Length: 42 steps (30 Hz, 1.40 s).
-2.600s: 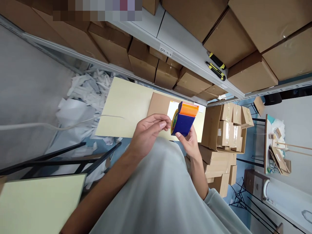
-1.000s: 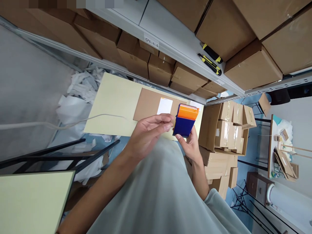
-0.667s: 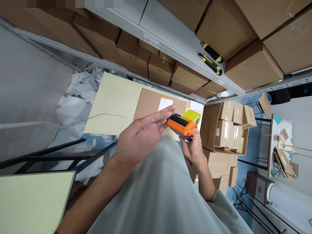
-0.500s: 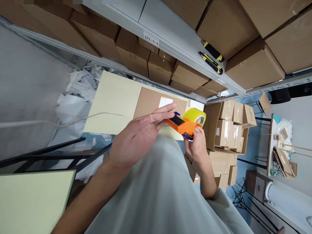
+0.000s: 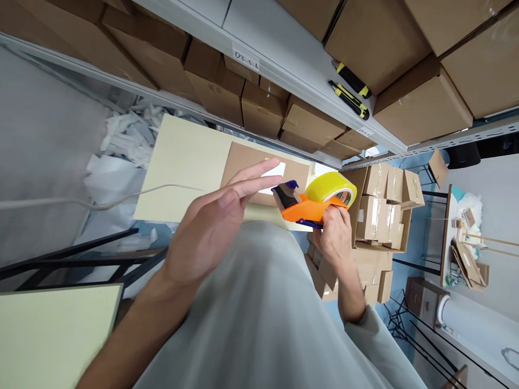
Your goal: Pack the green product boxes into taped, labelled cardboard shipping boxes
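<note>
Item, your right hand (image 5: pixel 336 232): grip closed around the rear of an orange tape dispenser (image 5: pixel 304 210) with dark blue parts, held up over the right end of the pale yellow tabletop (image 5: pixel 182 156), its black-topped front end pointing left. Item, a yellow roll of tape (image 5: pixel 322 186), mounted on the dispenser, printed core facing right. Item, your left hand (image 5: pixel 208 229): grip unclosed, fingers straightened, tips just beside the dispenser's front end; whether they touch it, you cannot tell from this view. Item, one flat piece of brown cardboard (image 5: pixel 239 162), lying on the tabletop behind your left fingers, bearing a white label (image 5: pixel 278 172) partly hidden by them. Item, one white sheet (image 5: pixel 324 169), at the tabletop's right end, partly behind the roll. Item, two black-and-yellow box cutters (image 5: pixel 349 101), side by side on the grey shelf (image 5: pixel 275 32) above, near large cartons (image 5: pixel 381 48). Item, a row of brown boxes (image 5: pixel 214 78), beneath that shelf. Item, stacked cartons (image 5: pixel 379 216), to the right of the tabletop. Item, crumpled white paper (image 5: pixel 130 138), heaped left of the tabletop; a white cord (image 5: pixel 97 207) crosses in front of it. Item, grey cloth (image 5: pixel 259 302), covering your lap below both hands.
</note>
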Each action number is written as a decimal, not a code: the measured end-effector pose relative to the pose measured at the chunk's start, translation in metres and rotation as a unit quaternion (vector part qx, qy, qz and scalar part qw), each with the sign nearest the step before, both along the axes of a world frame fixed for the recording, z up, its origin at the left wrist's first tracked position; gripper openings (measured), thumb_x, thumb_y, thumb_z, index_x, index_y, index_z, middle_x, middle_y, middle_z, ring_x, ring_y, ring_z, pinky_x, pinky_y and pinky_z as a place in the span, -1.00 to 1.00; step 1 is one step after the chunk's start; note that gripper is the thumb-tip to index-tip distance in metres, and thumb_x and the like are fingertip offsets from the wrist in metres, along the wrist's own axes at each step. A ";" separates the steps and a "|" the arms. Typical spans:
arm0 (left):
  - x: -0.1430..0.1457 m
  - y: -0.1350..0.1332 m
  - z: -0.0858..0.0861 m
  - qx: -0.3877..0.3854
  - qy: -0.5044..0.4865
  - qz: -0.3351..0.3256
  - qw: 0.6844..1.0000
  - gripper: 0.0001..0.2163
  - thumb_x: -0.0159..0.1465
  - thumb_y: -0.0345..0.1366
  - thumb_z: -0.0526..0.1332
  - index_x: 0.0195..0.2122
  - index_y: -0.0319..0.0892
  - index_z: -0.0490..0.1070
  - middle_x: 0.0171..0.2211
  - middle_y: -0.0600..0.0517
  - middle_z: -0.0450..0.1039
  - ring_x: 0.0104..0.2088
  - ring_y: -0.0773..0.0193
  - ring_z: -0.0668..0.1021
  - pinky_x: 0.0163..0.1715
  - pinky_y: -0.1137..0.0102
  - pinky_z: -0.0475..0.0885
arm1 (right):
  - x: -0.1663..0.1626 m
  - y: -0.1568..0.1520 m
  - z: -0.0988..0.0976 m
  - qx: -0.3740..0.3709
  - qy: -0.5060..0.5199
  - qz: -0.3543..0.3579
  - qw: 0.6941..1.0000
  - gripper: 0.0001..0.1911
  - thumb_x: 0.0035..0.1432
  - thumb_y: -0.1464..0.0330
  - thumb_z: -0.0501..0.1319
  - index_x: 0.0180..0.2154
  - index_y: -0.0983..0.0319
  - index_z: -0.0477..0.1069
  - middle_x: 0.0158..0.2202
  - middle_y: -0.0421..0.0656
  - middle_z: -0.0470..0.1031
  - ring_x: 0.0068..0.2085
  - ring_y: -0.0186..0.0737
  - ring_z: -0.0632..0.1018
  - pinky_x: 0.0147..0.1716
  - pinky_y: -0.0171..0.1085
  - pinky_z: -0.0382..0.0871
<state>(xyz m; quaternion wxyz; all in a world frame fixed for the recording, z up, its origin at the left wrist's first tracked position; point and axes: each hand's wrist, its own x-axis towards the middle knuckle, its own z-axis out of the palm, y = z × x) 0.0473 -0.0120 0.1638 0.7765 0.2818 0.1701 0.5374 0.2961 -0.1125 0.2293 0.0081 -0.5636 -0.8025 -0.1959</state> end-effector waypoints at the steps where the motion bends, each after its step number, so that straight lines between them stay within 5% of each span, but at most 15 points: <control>1: 0.000 0.000 0.001 -0.006 0.006 0.004 1.000 -0.63 0.34 0.19 0.35 -0.10 0.08 0.79 0.26 -0.02 0.62 0.55 -0.25 0.26 0.55 -0.05 0.17 | 0.000 0.000 0.001 -0.001 -0.007 0.002 1.000 -0.40 0.32 0.65 0.04 0.30 0.14 0.25 -0.05 -0.06 0.56 0.00 -0.06 0.59 0.19 0.04 0.48; 14: -0.002 0.003 -0.005 0.057 0.093 -0.002 0.994 -0.65 0.36 0.18 0.35 -0.13 0.09 0.77 0.31 0.01 0.57 0.60 -0.25 0.14 0.58 -0.02 0.06 | 0.007 -0.001 0.007 -0.028 -0.014 0.001 0.999 -0.46 0.40 0.61 0.03 0.30 0.11 0.29 0.04 -0.01 0.60 0.06 -0.03 0.61 0.26 0.09 0.47; 20: -0.004 0.002 -0.012 0.087 0.093 -0.031 0.991 -0.52 0.51 0.15 0.16 0.02 -0.02 0.78 0.49 0.07 0.38 0.64 -0.26 -0.03 0.62 -0.01 -0.26 | 0.010 0.004 0.012 0.000 -0.027 0.011 1.000 -0.45 0.41 0.61 0.03 0.32 0.09 0.26 0.03 -0.05 0.61 0.05 -0.07 0.63 0.25 0.05 0.47; 29: -0.003 0.004 -0.011 0.080 0.048 -0.010 0.996 -0.57 0.52 0.12 0.17 0.01 0.03 0.78 0.42 0.08 0.48 0.60 -0.22 0.15 0.62 0.01 -0.13 | 0.011 0.006 0.018 0.001 -0.009 0.014 1.000 -0.40 0.39 0.63 0.04 0.35 0.11 0.23 0.06 -0.03 0.59 0.07 -0.05 0.62 0.22 0.05 0.48; 36: -0.001 0.007 0.000 0.099 0.062 -0.001 0.993 -0.54 0.53 0.18 0.12 0.11 0.11 0.73 0.52 0.14 0.34 0.65 -0.16 -0.01 0.63 -0.03 -0.24 | 0.004 0.006 0.016 0.009 -0.035 0.026 0.999 -0.46 0.40 0.64 0.02 0.29 0.12 0.27 -0.01 -0.07 0.59 -0.01 -0.10 0.61 0.20 0.00 0.48; 42: 0.004 0.008 -0.005 0.009 0.046 -0.035 0.998 -0.68 0.31 0.17 0.42 -0.12 0.10 0.78 0.37 0.05 0.53 0.64 -0.27 0.00 0.61 -0.09 -0.03 | 0.009 0.002 0.013 -0.008 -0.013 0.014 1.000 -0.43 0.38 0.64 0.05 0.31 0.12 0.27 0.03 -0.03 0.60 0.05 -0.04 0.62 0.24 0.06 0.48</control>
